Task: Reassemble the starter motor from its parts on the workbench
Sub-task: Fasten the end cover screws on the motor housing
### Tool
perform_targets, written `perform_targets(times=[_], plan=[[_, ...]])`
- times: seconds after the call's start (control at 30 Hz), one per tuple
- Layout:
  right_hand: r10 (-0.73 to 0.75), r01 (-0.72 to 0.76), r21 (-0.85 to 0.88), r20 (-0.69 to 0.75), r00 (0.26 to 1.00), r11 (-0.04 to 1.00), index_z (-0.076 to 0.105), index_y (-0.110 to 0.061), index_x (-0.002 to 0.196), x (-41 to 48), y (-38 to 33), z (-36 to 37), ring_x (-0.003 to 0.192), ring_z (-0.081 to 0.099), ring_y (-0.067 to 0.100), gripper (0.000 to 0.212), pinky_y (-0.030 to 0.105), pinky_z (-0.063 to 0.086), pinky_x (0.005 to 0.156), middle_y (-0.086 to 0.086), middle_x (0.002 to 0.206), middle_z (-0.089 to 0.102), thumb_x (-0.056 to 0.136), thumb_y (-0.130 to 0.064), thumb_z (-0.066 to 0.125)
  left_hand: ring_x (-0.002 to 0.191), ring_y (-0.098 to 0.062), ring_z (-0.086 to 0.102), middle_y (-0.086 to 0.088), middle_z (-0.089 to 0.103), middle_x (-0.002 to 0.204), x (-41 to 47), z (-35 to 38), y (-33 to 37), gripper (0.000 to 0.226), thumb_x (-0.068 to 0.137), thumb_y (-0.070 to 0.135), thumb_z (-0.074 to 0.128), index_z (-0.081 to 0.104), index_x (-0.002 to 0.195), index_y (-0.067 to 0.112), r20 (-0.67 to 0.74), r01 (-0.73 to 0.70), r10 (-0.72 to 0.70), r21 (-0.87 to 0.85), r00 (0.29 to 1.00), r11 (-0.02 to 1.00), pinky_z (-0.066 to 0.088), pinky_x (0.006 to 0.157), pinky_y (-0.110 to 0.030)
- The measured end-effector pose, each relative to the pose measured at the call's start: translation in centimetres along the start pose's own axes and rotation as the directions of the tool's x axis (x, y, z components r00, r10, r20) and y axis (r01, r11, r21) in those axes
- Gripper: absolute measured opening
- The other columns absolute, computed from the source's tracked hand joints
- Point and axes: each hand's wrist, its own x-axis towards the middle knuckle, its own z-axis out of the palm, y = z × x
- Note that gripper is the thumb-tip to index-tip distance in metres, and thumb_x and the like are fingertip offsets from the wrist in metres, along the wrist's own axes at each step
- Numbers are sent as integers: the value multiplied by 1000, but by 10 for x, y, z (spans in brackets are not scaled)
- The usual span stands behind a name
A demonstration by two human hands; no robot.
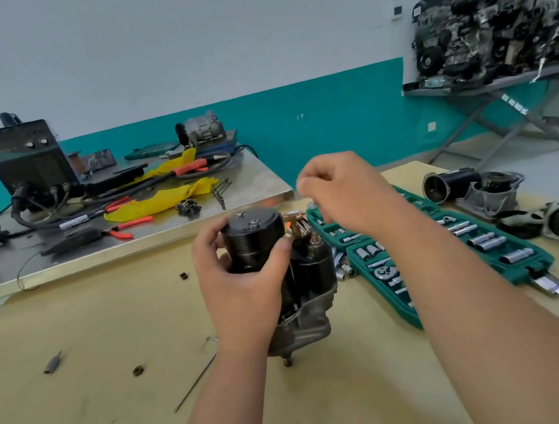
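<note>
Black cylindrical metal starter motor (256,247) stands upright, long axis vertical, gripped round its housing by left hand (242,288). It lies just below-left of right hand (338,193), whose fingertips are pinched. Blurred, cannot tell if they hold anything.

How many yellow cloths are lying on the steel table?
2. The far cloth lies toward the back of the steel table; the near cloth lies closer, beside the orange-handled pliers. Others may be hidden.

No readable text, labels, brands or numbers on any tool, part or wall
</note>
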Motion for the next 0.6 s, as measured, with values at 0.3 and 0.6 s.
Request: perform_targets(times=[0.3, 0.6], plan=[[558, -566, -555, -207, 803, 609, 68, -8, 109, 11, 216, -45, 83, 57, 31, 25, 35, 51, 78, 16, 105, 68, 94, -17, 50, 88, 2, 67, 3, 59, 112, 5, -11, -9, 58, 60, 41, 75, 49, 110, 52, 35, -5, 9, -98, 999, 995, 52, 66, -12], [577, -479, -764, -174, 798, 432, 52, -14, 74, 31, 223, -37, 63, 53, 22, 28, 33, 48, 63, 5, 71, 57, 90, -35, 62, 88, 2, 67, 4, 60, 109, 9, -10, -10, 58, 60, 37, 73, 49, 112, 47, 97, -6, 19, -131, 995, 991, 51, 66, -11]])
